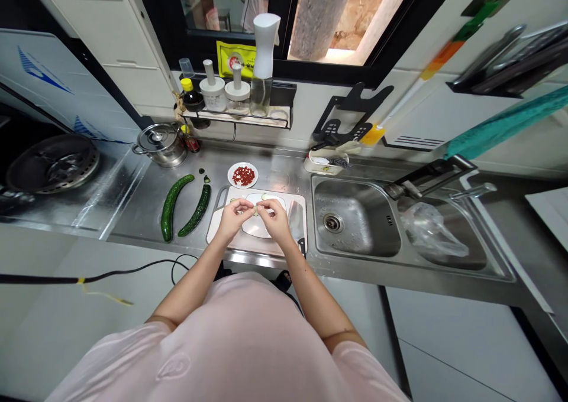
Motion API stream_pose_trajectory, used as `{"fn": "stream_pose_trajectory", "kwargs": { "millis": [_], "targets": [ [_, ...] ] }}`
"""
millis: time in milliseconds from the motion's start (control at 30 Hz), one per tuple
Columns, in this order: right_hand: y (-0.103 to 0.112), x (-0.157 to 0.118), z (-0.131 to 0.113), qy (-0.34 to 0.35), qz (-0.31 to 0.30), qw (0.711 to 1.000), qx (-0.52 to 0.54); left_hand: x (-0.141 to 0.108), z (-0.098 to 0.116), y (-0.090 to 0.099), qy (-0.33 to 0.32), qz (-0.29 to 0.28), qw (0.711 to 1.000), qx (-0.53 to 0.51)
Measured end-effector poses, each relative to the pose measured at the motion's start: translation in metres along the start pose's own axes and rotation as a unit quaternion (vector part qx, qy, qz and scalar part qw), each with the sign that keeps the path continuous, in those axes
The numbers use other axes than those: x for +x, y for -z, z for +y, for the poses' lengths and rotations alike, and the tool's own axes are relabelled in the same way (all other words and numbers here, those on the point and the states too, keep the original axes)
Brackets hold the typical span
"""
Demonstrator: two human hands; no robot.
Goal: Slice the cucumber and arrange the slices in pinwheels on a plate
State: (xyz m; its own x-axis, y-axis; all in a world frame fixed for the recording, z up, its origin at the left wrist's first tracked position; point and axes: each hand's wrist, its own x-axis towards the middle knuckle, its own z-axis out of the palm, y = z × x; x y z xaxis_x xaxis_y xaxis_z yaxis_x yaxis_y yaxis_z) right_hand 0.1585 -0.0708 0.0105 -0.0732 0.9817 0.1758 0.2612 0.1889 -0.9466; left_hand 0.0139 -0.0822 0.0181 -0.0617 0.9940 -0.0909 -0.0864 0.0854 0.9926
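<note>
My left hand (pixel 236 216) and my right hand (pixel 273 217) meet above a white plate (pixel 257 229), their fingertips closed on a small pale green slice (pixel 255 211) between them. The plate lies on a cutting board (pixel 227 243). A few pale green pieces show near its far edge. A knife (pixel 296 221) rests on the board's right side. To the left, two dark green cucumbers (pixel 169 208) (pixel 198 211) lie on the steel counter, with small cut ends (pixel 206 179) beyond them. A white dish (pixel 229 177) of chopped red pieces (pixel 244 175) stands behind the board.
At the right is a double sink (pixel 357 221) with a plastic bag (pixel 429 229) in its far basin. A lidded pot (pixel 161 144) and a pan (pixel 53 162) stand at the left. Bottles and jars (pixel 213 94) sit on a wall rack.
</note>
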Motion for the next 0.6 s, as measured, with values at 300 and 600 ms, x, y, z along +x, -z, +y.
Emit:
{"fn": "stream_pose_trajectory", "kwargs": {
  "millis": [300, 600],
  "targets": [
    [0.006, 0.006, -0.008, -0.024, 0.034, 0.996, 0.080, -0.001, -0.001, -0.003, 0.146, -0.006, 0.984, -0.104],
    [0.010, 0.004, -0.015, -0.021, 0.027, 0.997, 0.072, 0.003, 0.012, -0.010, 0.318, -0.142, 0.890, -0.293]
  ]
}}
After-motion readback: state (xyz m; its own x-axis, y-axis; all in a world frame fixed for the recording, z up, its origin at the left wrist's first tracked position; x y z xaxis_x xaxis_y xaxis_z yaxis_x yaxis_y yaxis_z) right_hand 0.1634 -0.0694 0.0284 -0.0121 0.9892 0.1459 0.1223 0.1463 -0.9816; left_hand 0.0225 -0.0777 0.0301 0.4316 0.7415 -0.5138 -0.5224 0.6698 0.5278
